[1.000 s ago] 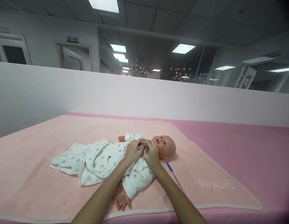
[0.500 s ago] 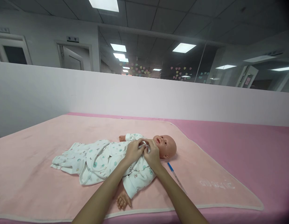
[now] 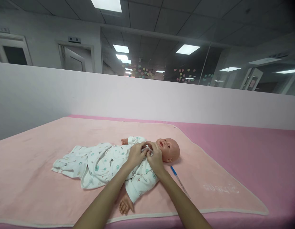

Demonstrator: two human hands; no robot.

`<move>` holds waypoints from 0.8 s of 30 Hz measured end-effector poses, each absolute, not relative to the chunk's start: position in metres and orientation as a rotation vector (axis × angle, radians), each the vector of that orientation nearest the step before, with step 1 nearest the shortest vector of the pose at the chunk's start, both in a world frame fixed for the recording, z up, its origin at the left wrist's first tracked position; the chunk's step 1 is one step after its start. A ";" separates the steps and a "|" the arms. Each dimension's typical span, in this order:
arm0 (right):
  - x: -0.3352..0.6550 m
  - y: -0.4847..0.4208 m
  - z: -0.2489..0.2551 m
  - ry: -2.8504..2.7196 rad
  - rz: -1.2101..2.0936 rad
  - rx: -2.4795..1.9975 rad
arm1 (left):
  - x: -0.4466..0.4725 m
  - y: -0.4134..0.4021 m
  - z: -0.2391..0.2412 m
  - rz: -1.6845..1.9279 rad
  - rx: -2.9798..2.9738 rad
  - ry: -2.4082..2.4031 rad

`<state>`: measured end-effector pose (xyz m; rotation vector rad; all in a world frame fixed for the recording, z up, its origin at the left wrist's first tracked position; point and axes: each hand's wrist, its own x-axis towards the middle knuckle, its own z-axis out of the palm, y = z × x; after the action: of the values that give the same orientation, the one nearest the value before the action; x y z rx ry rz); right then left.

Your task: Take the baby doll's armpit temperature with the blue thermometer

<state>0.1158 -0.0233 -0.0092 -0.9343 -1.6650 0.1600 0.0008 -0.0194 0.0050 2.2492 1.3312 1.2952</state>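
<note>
A baby doll lies on its back on a pale pink blanket, head to the right. It wears a white printed romper with loose legs trailing left. My left hand and my right hand meet at the doll's chest, just under the chin. Both hands are closed, fingers pinching the romper's fabric at the collar. One bare doll hand sticks out of a sleeve near the blanket's front edge.
A blue-capped pen lies on the blanket right of my right forearm. The blanket covers a darker pink surface. A white partition wall runs behind it, with office doors and glass beyond.
Both hands stay pinched at the romper's collar, with only slight finger shifts. The view has barely moved.
</note>
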 end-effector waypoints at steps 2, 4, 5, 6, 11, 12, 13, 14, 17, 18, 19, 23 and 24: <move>0.115 -0.024 -0.009 -1.669 0.144 -0.927 | 0.001 -0.021 0.006 1.294 2.239 1.351; 0.115 -0.026 -0.008 -1.681 0.120 -0.920 | 0.001 -0.022 0.007 1.290 2.216 1.359; 0.115 -0.026 -0.007 -1.692 0.108 -0.917 | 0.001 -0.022 0.007 1.291 2.201 1.351; 0.115 -0.026 -0.007 -1.704 0.093 -0.917 | 0.001 -0.022 0.008 1.295 2.186 1.335; 0.115 -0.023 -0.007 -1.740 0.011 -0.938 | 0.000 -0.022 0.008 1.322 2.126 1.256; 0.115 -0.022 -0.007 -1.743 0.006 -0.938 | 0.001 -0.022 0.008 1.320 2.120 1.252; 0.115 -0.021 -0.007 -1.744 0.005 -0.937 | 0.001 -0.022 0.009 1.318 2.116 1.249; 0.115 -0.021 -0.008 -1.744 0.006 -0.938 | 0.001 -0.022 0.009 1.317 2.115 1.245; 0.114 -0.021 -0.007 -1.738 0.017 -0.939 | 0.002 -0.022 0.008 1.320 2.117 1.251; 0.115 -0.022 -0.007 -1.734 0.021 -0.939 | 0.001 -0.021 0.007 1.321 2.118 1.259; 0.115 -0.023 -0.007 -1.730 0.024 -0.940 | 0.001 -0.020 0.007 1.320 2.119 1.266; 0.115 -0.025 -0.008 -1.707 0.032 -0.947 | 0.000 -0.020 0.007 1.278 2.121 1.276; 0.115 -0.025 -0.009 -1.700 0.036 -0.948 | 0.000 -0.020 0.008 1.265 2.121 1.275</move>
<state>0.1147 -0.0253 -0.0086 -0.9482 -1.6995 0.0362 -0.0002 -0.0201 0.0077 2.1213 1.2752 1.2655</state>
